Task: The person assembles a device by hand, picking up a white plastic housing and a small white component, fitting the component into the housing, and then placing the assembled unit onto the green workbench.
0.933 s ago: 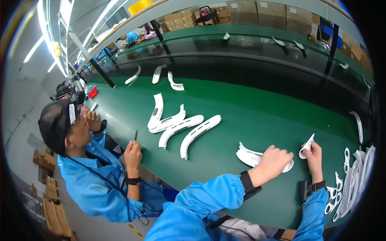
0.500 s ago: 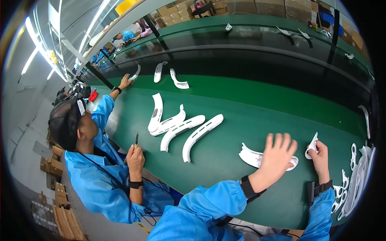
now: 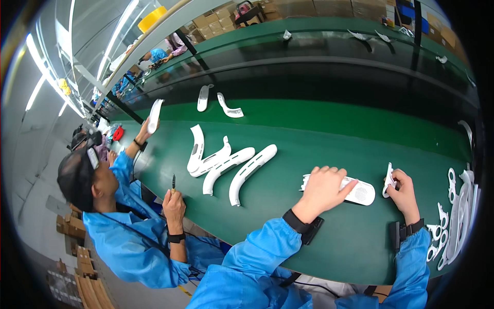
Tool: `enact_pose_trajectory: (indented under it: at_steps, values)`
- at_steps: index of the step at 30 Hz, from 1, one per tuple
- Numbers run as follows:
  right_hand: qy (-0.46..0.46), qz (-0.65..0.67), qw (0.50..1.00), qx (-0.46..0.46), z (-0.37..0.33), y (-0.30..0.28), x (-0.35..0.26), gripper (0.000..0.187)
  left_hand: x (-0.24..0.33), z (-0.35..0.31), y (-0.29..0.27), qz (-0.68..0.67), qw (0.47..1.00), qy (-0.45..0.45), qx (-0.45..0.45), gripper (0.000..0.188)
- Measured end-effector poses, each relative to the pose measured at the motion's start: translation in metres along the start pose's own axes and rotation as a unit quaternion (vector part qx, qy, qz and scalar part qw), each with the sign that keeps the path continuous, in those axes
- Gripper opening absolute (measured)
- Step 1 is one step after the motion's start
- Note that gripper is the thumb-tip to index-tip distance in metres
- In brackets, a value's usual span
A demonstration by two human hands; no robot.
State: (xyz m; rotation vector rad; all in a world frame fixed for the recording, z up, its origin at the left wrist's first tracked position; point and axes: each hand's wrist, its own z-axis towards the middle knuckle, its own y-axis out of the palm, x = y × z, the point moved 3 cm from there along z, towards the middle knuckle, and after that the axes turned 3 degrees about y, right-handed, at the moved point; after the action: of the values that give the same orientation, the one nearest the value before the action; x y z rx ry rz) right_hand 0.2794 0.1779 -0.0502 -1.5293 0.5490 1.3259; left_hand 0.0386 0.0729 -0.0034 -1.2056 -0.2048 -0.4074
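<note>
Over the left end of a white curved plastic shell (image 3: pixel 363 192), my left hand (image 3: pixel 324 189) has its fingers closed round the edge. The shell's smooth outer side faces up, with a patch of small holes at its right end; its left part is mostly hidden under my hand. Further right, my right hand (image 3: pixel 404 194) pinches a small white plastic piece (image 3: pixel 388 179) with a pointed upper end, held just above the green table (image 3: pixel 329 244). A gap separates the two parts.
Several white curved shells (image 3: pixel 252 172) lie left of my hands, and two more (image 3: pixel 230 107) lie farther back. White ring-ended pieces (image 3: pixel 437 232) and stacked long parts (image 3: pixel 460 221) are at the right edge. At left, a co-worker (image 3: pixel 134 232) holds a shell and a slim pointed tool.
My left hand has turned the shell over, from hollow side up to outer side up. My right hand still holds the small piece, now tilted differently. The co-worker has lifted a shell.
</note>
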Motion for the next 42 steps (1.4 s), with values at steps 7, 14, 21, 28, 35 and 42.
enact_pose_trajectory:
  at_steps: [7, 14, 21, 28, 35, 42]
  values:
    - [-0.072, -0.112, 0.989, -0.068, 0.003, 0.021, -0.039, 0.031, -0.027, 0.001, -0.013, -0.154, 0.985, -0.075, 0.018, 0.051]
    - [0.000, -0.085, 0.994, -0.067, 0.000, 0.011, -0.027, 0.022, -0.014, 0.007, 0.001, -0.180, 0.982, -0.056, 0.021, 0.043]
    - [-0.023, -0.095, 0.994, -0.058, 0.003, 0.014, -0.024, 0.025, -0.010, 0.008, -0.004, -0.096, 0.992, -0.054, -0.059, 0.035]
    - [0.030, -0.066, 0.997, -0.038, 0.002, 0.010, -0.025, 0.021, 0.000, -0.002, -0.011, 0.005, 0.995, 0.055, -0.077, 0.057]
    - [0.033, -0.062, 0.997, -0.039, 0.006, 0.016, -0.020, 0.021, -0.035, -0.034, -0.036, 0.021, 0.995, -0.096, -0.016, 0.039]
    - [0.026, -0.061, 0.997, -0.032, 0.007, 0.015, -0.029, 0.022, -0.081, -0.086, -0.071, 0.225, 0.960, -0.140, 0.091, 0.044]
